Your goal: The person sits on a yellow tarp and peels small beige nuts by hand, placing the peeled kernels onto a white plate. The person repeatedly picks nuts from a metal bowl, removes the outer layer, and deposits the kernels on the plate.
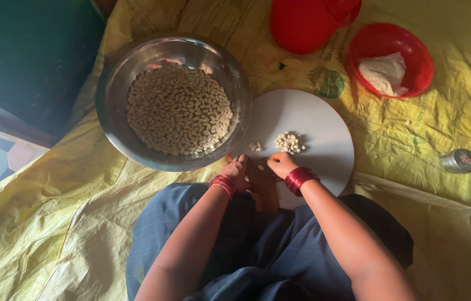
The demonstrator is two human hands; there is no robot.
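My left hand (238, 169) and my right hand (280, 163) rest close together at the near edge of a round white board (324, 120), fingers curled. A single pale nut (260, 167) lies between them; whether either hand pinches something is hidden. Both wrists wear red bangles. On the board sit a small heap of pale peeled nuts (289, 142) and a tinier cluster (255, 146) to its left. A large steel bowl (114, 89) full of pale nuts (178, 110) stands left of the board, touching it.
A yellow woven sheet (51, 223) covers the floor. A red plastic bowl (422, 56) holding a white bag lies at the back right, a red jug (302, 25) at the back, a small metal tin (458, 160) at the right. My blue-clad lap (258, 251) is below.
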